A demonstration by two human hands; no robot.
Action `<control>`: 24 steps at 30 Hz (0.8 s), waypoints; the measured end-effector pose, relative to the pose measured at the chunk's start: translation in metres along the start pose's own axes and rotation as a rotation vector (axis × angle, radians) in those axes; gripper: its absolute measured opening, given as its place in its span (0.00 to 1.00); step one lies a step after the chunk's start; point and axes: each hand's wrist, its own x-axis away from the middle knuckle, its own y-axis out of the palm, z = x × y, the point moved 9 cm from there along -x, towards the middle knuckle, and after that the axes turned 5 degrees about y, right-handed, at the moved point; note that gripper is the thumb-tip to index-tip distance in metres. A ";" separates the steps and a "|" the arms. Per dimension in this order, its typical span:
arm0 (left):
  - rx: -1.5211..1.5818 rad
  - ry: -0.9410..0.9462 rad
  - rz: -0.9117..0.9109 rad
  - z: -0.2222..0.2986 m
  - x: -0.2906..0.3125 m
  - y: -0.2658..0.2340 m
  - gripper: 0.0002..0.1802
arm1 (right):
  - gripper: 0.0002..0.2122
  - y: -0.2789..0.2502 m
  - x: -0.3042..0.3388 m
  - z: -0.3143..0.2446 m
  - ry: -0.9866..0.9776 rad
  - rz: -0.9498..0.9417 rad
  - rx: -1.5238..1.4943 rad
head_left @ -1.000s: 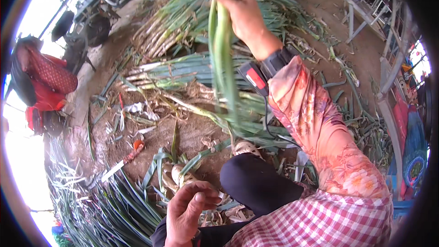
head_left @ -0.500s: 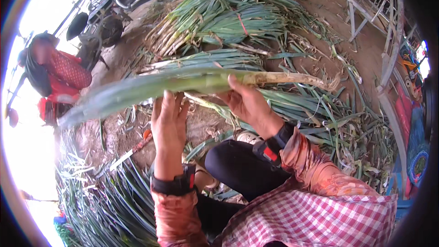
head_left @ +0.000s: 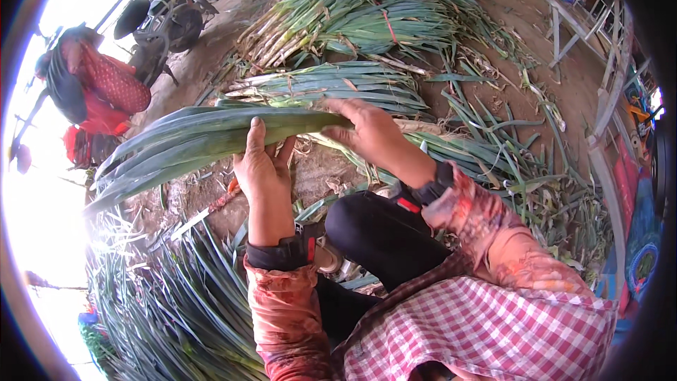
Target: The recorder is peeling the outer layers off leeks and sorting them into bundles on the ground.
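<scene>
A big green onion [head_left: 204,130] lies crosswise in front of me, its broad leaves fanning out to the left. My left hand [head_left: 264,166] grips it from below, thumb over the leaves and fingers underneath. Farther right, my right hand [head_left: 370,137] is closed around it where the leaves meet the stalk, thumb and fingers on either side. The right hand and wrist hide much of the stalk and the root end. Beyond my hands, a row of green onions [head_left: 338,86] lies on the ground.
A tied heap of green onions [head_left: 352,17] lies at the back. More leafy onions [head_left: 183,303] fill the lower left. Loose trimmings [head_left: 557,219] cover the right side, beside a metal frame [head_left: 603,141]. A motorbike [head_left: 169,21] and a person in red [head_left: 106,81] are at upper left.
My right hand has shifted left along the onion, toward the left hand. The pale stalk and root that showed at the right are now mostly hidden. The left hand still supports the leaves.
</scene>
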 end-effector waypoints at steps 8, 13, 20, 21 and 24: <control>-0.019 0.001 0.050 0.003 0.002 -0.006 0.19 | 0.09 0.040 0.006 0.015 0.100 -0.090 -0.111; -0.101 0.105 -0.007 0.017 -0.007 -0.020 0.20 | 0.15 0.030 0.054 0.156 0.744 -0.098 0.087; -0.061 0.180 -0.169 0.050 -0.003 -0.018 0.20 | 0.10 -0.190 0.214 0.323 1.142 -0.264 0.734; -0.039 0.163 -0.226 0.051 -0.002 -0.011 0.19 | 0.12 -0.212 0.223 0.323 1.216 -0.157 0.715; -0.006 0.122 -0.299 0.047 -0.002 0.004 0.18 | 0.14 -0.131 0.162 0.267 0.897 -0.518 0.408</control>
